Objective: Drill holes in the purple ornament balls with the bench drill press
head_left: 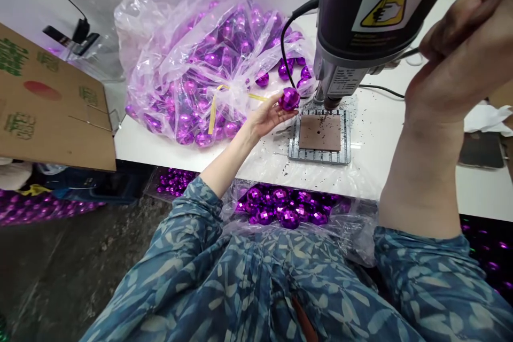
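A shiny purple faceted ball is held in the fingers of my left hand, just left of the drill press. Below the drill's chuck, a brown square block with a small hole lies on the slotted metal base, dark shavings scattered around. My right hand is raised at the right side of the drill, its fingers curled; what they hold is hidden. Several loose purple balls lie behind my left hand.
A clear plastic bag full of purple balls covers the table's left part. More balls sit in plastic below the table's front edge. A cardboard box stands at the left. A dark flat object lies at the right. Black cables run behind the drill.
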`<state>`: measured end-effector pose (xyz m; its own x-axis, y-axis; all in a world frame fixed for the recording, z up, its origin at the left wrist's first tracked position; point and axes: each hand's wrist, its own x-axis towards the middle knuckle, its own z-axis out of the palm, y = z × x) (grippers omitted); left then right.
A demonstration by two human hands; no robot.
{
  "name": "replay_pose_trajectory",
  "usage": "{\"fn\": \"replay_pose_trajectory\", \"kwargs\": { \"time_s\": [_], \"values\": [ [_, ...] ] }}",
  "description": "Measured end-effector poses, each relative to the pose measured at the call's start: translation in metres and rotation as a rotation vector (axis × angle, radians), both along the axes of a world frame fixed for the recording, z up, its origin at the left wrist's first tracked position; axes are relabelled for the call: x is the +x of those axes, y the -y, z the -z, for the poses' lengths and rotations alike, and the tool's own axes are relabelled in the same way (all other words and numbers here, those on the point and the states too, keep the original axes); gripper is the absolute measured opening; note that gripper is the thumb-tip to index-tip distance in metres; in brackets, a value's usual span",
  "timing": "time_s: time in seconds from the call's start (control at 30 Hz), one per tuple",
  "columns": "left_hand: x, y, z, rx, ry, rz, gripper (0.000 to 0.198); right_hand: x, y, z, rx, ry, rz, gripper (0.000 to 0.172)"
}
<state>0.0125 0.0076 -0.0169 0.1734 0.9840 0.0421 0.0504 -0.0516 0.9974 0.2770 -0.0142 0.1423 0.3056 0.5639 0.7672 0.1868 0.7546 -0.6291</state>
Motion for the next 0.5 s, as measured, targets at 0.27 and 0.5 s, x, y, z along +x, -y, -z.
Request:
{"fn": "replay_pose_trajectory", "kwargs": {
  "time_s": [0.27, 0.5],
  "values": [
    [0.047, 0.041, 0.038, 0.033, -0.052, 0.009, 0.057, -0.008, 0.001, -0.008, 0.064, -0.169, 0.04, 0.078],
    [0.062, 0.042, 0.043, 0.123, -0.175, 0.012, 0.059, -0.011, 0.003, -0.009, 0.12, -0.167, 0.021, 0.074]
  ]
}}
